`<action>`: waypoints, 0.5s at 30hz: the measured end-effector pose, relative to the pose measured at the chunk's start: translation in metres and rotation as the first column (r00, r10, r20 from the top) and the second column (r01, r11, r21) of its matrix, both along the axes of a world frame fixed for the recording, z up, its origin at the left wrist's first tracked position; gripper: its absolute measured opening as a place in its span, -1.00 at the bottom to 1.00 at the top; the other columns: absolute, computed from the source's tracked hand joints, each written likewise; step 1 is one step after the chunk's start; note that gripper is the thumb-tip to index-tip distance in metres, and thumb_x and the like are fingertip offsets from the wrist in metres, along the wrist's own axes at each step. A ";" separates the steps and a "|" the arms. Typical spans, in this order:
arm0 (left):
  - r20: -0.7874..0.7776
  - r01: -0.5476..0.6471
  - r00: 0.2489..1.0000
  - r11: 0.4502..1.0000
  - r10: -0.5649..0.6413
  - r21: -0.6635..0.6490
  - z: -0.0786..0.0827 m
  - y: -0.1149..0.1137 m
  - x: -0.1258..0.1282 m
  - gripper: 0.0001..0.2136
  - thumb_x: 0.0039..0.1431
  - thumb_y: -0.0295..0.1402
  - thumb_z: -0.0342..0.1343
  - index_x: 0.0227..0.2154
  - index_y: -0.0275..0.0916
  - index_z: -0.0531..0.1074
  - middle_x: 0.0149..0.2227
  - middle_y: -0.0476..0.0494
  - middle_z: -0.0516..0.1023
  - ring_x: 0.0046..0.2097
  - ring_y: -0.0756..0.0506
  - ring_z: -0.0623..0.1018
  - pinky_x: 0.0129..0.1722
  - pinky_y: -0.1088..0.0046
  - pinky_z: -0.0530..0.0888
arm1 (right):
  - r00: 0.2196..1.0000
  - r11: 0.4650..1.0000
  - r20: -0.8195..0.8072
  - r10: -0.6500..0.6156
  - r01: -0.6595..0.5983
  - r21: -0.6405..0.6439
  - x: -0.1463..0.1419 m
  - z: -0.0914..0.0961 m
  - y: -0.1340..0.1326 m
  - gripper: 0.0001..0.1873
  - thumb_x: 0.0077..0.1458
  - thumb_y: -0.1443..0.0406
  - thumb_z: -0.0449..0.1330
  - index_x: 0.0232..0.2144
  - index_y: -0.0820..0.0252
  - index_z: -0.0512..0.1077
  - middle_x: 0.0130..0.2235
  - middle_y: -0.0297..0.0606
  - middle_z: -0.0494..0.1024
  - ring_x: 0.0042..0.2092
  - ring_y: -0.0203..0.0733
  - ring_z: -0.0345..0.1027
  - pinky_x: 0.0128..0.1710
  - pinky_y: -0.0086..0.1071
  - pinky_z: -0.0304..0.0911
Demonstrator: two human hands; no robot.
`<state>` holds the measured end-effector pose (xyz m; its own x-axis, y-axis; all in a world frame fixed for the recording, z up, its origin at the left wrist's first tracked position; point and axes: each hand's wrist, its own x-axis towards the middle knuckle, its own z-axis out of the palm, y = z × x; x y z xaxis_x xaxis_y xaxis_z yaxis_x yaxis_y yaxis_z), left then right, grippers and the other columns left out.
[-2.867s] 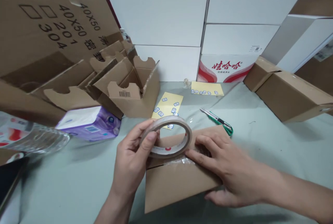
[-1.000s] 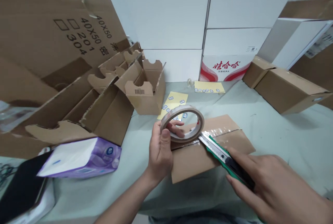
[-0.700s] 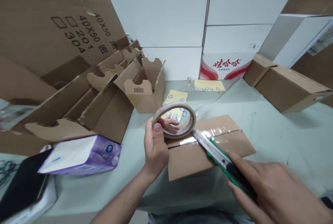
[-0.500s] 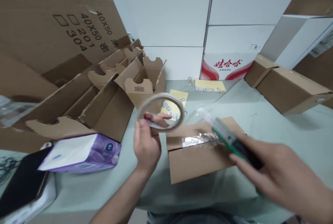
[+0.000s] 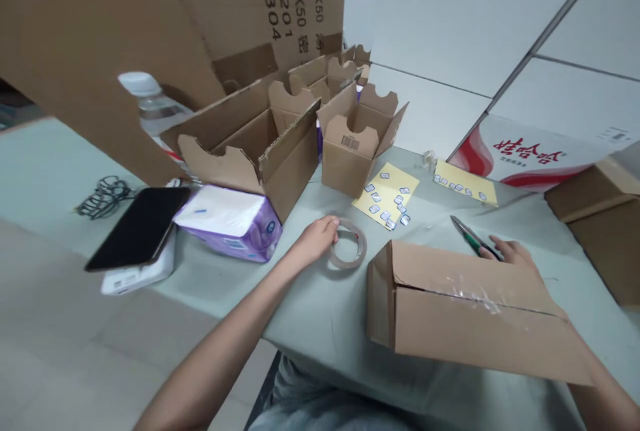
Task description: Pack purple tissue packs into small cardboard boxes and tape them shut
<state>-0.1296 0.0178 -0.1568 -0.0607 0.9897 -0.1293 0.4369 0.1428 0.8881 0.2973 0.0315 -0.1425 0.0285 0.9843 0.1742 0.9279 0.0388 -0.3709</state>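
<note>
Head view, frame tilted, left to right. Far left on the table (image 5: 320, 331): black cable (image 5: 106, 197), then black phone (image 5: 137, 227) lying on a white block (image 5: 135, 275). Just right of that, purple tissue pack (image 5: 227, 225) against open cardboard trays (image 5: 250, 144). Upper left: large cardboard sheet (image 5: 100, 37) printed 40X50.

Upper middle: small open carton (image 5: 349, 144), with a yellow sticker sheet (image 5: 385, 197) just in front of it.

Centre: left hand (image 5: 314, 242), fingertips touching the tape roll (image 5: 349, 245), which is on the table. Contact looks light; cannot tell if gripping or letting go.

Lower right: closed cardboard box (image 5: 465, 311) on the table, clear tape (image 5: 475, 291) across its seam. Right hand (image 5: 511, 252) sits beyond the box, fingers at the green utility knife (image 5: 473, 239), which lies flat. Cannot tell if it is grasped.

Step in hand looks like sealing the box seam, with tape already on. Further work on the box calls for a hand back on it; neither hand is on it now.
</note>
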 end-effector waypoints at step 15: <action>-0.833 0.834 0.373 0.541 -0.408 0.109 0.118 -0.097 0.126 0.08 -0.02 0.22 0.17 0.31 -0.63 0.04 0.38 -0.65 -0.07 0.42 -0.50 -0.07 0.37 -0.08 0.03 | 0.341 0.934 -0.908 -0.243 -0.172 -0.314 -0.045 0.031 -0.085 -0.25 0.13 -0.27 -0.10 0.15 -0.02 0.35 0.18 -0.15 0.47 0.13 0.15 0.41 0.06 -0.02 0.36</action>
<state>-0.0037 -0.0788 -0.0383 0.7504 0.6551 0.0879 0.6429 -0.7543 0.1331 0.2528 -0.0534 -0.1113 0.0015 0.9580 -0.2867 -0.0326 -0.2865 -0.9575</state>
